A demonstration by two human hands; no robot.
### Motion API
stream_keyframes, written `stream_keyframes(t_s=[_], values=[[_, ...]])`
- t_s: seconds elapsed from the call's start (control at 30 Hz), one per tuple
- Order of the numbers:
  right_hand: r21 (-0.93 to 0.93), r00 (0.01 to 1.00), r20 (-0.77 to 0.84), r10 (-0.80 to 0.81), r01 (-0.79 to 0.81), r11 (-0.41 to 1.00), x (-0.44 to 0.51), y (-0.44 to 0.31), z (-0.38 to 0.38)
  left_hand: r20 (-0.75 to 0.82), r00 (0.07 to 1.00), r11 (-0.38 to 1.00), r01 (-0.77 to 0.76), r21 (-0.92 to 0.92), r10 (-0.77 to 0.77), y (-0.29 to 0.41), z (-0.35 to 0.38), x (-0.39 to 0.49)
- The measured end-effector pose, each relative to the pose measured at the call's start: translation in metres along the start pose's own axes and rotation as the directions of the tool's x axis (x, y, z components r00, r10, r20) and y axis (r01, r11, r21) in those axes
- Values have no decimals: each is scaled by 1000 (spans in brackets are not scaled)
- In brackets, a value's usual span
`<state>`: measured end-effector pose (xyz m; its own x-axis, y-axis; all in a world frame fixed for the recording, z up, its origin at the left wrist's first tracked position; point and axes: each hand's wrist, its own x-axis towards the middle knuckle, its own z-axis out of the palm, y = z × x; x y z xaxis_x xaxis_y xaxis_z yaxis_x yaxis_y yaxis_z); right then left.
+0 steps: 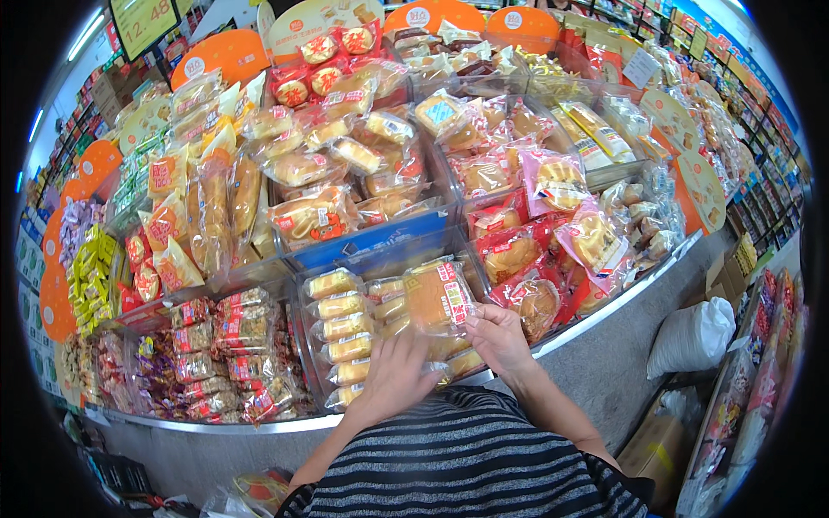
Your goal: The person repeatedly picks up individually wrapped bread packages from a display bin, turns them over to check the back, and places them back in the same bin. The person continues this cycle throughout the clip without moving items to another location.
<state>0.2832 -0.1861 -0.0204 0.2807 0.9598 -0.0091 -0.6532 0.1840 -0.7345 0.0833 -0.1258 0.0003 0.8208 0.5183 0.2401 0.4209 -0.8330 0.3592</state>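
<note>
My right hand (502, 340) pinches a flat, clear-wrapped sponge cake (431, 299) by its right edge, where red printing runs down the film. This cake is tilted above a bin of small wrapped cakes. Lower and to the left, my left hand (398, 372) lies palm down over the same bin, fingers stretched forward and thumb apart. It is slightly blurred, and what lies under the palm is hidden. A neat column of wrapped yellow cakes (345, 324) stands just left of that hand. More small wrapped cakes (388, 298) show behind the fingers.
Clear dividers (301, 349) separate the bins. Red-wrapped buns (515, 256) fill the bin to the right; red-labelled packs (243, 333) fill one to the left. A metal counter edge (557, 340) curves along the front. A white sack (693, 337) and a cardboard box (654, 447) stand at right.
</note>
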Motion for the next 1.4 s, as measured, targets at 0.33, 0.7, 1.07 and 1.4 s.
stream_keyframes(t_s=[0.33,0.7,1.07,1.4], values=[[-33,909,-297,-291,294,955,8,-43,13,16,999,998,-46,-31,46,-8,7,-4],[-404,948,-271,-168,47,913,8,-44,18,61,997,999,-42,-31,44,-7,4,-7],[-984,809,-53,-585,57,167,53,-55,10,41,998,999,-35,-40,37,-7,3,-7],[-400,998,-48,-28,6,917,30,-42,28,33,999,999,-15,-44,16,-11,8,-9]])
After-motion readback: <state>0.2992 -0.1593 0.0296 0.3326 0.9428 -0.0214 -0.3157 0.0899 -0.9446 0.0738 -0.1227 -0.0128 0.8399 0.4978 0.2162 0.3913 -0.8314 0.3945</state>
